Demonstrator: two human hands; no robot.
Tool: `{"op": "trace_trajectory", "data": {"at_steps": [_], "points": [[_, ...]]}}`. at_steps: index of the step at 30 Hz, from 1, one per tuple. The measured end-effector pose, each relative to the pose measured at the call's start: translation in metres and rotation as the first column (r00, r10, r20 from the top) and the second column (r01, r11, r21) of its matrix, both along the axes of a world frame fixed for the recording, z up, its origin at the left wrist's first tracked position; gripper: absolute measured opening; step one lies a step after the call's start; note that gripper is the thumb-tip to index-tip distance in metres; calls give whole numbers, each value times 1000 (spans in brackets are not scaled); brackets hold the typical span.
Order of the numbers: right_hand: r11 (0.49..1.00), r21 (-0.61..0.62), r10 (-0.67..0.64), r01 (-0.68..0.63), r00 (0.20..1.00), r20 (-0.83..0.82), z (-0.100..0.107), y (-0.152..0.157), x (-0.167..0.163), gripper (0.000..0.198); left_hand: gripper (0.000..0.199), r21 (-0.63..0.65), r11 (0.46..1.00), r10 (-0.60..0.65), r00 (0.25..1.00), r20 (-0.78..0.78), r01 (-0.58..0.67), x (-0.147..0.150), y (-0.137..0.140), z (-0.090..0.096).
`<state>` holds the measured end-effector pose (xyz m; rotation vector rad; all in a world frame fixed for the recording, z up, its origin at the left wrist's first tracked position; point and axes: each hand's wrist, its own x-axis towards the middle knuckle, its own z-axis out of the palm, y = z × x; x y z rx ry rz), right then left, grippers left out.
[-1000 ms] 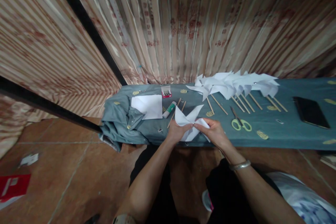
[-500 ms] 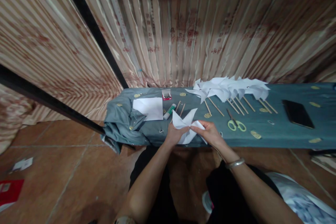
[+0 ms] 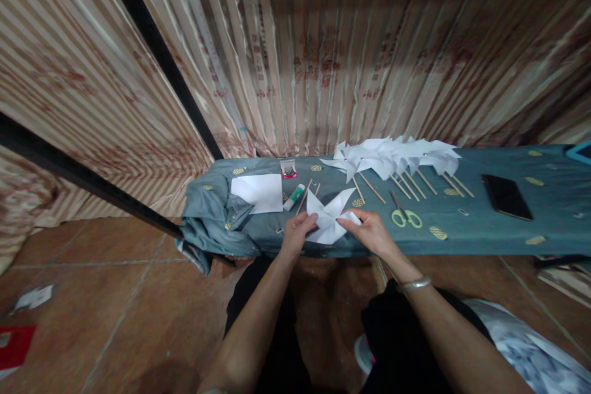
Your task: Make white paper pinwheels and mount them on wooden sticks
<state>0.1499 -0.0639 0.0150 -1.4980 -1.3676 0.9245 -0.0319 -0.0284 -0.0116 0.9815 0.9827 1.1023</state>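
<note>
The white, four-bladed paper pinwheel is lying directly between your two hands, over the near edge of the blue-green, yellow-patterned cloth; whether it is touching that cloth, you cannot tell. It is showing no clear long axis: its blades are spreading about evenly, two tips pointing to 11 and 1 o'clock. Your bare left hand is pinching its edge at 9 o'clock, thumb on top, the gap closed down to the paper. Your bare right hand is gripping it from 3 o'clock, thumb tip reaching close to the centre, so your right is being the nearer hand to the hub. Underneath fingers are partly hiding.

Just beyond your left hand, two thin, pale wooden sticks are lying toward 11 o'clock, a green-and-white glue stick beside them at 10. Past your right hand, green-handled scissors are resting at 3 o'clock. Farther out, a row of overlapping white paper pinwheels on sticks is stretching between 1 and 2 o'clock.
</note>
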Motion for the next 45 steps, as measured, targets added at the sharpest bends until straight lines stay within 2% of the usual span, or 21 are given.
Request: {"op": "trace_trajectory", "data": {"at_steps": [2, 3, 5, 7, 9, 11, 17, 20, 24, 29, 30, 31, 32, 33, 35, 39, 45], "points": [[998, 48, -37, 36, 999, 24, 4, -4, 8, 29, 63, 46, 998, 45, 998, -42, -43, -5, 6, 0], [996, 79, -54, 50, 998, 44, 7, -7, 11, 29, 58, 65, 996, 59, 996, -74, -55, -6, 9, -1], [985, 166, -74, 54, 991, 114, 14, -16, 15, 27, 37, 124, 990, 87, 983, -161, -67, -8, 17, -3], [959, 285, -83, 17, 972, 221, 22, -26, 17, 22, 19, 263, 965, 100, 926, -365, -1, -8, 24, -4], [918, 391, -74, -68, 939, 337, 31, -37, 17, 17, 24, 384, 913, 125, 804, -581, 136, -3, 32, -5], [874, 463, -73, -145, 905, 420, 38, -45, 17, 15, 34, 419, 880, 138, 725, -675, 222, 3, 40, -6], [794, 564, -94, -228, 870, 485, 44, -57, 24, 15, 44, 426, 860, 152, 656, -739, 280, 23, 64, -11], [772, 599, -121, -214, 875, 468, 45, -61, 27, 17, 46, 426, 866, 149, 675, -722, 264, 28, 70, -14], [741, 651, -195, -165, 874, 444, 50, -64, 31, 18, 33, 406, 892, 130, 747, -652, 199, 32, 71, -13], [681, 717, -242, -148, 879, 412, 64, -70, 31, 21, 24, 347, 922, 32, 862, -506, 169, 41, 55, 7], [674, 724, -247, -147, 879, 409, 67, -72, 31, 22, 23, 331, 927, -10, 893, -450, 177, 42, 48, 14], [673, 725, -248, -149, 878, 410, 69, -74, 31, 23, 24, 265, 948, -96, 953, -287, 176, 43, 41, 21], [674, 723, -245, -152, 877, 413, 71, -76, 31, 23, 27, 194, 962, -164, 976, -144, 191, 42, 33, 29], [680, 716, -238, -155, 877, 417, 73, -78, 30, 24, 30, 135, 967, -213, 976, -48, 218, 41, 26, 36], [684, 712, -233, -156, 879, 416, 76, -81, 30, 24, 31, 62, 965, -258, 965, 39, 256, 38, 13, 51], [666, 732, -258, -144, 876, 407, 81, -81, 30, 24, 26, 67, 955, -293, 956, 28, 290, 30, -1, 69], [635, 764, -306, -116, 870, 386, 87, -75, 27, 22, 19, 126, 945, -296, 953, -57, 301, 28, -9, 79]]}}
